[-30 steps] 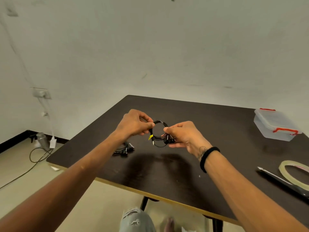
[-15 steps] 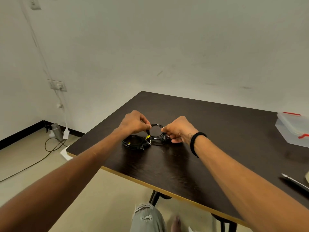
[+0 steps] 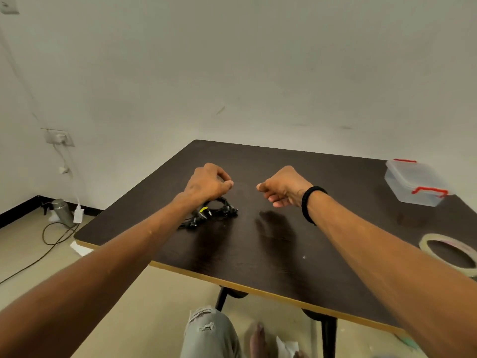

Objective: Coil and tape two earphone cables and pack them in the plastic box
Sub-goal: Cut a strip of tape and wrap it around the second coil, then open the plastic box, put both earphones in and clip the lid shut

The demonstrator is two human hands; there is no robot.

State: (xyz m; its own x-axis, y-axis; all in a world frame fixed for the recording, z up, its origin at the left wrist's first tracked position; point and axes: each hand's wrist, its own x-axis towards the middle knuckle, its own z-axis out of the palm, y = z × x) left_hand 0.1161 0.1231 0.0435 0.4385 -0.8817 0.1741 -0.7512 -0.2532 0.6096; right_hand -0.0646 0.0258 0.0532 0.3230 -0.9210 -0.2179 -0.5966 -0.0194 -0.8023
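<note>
Two coiled black earphone cables lie side by side on the dark table [image 3: 284, 257]: one coil [image 3: 222, 209] with a yellow tag, the other [image 3: 189, 223] just left of it. My left hand [image 3: 209, 183] hovers right above them with curled fingers and thumb against the forefinger, holding nothing. My right hand [image 3: 282, 187], a black band on its wrist, hangs above the table to the right of the coils, fingers curled and empty. The clear plastic box [image 3: 415, 182] with red clips stands at the far right, lid on.
A roll of clear tape [image 3: 449, 250] lies at the table's right edge. The near table edge runs diagonally below my forearms. On the floor at left lie a cable and a metal bottle [image 3: 62, 211] by the wall socket.
Both hands have let go of the coil with the yellow tag, which now lies on the table beside the other one. The hands have lifted and moved apart.
</note>
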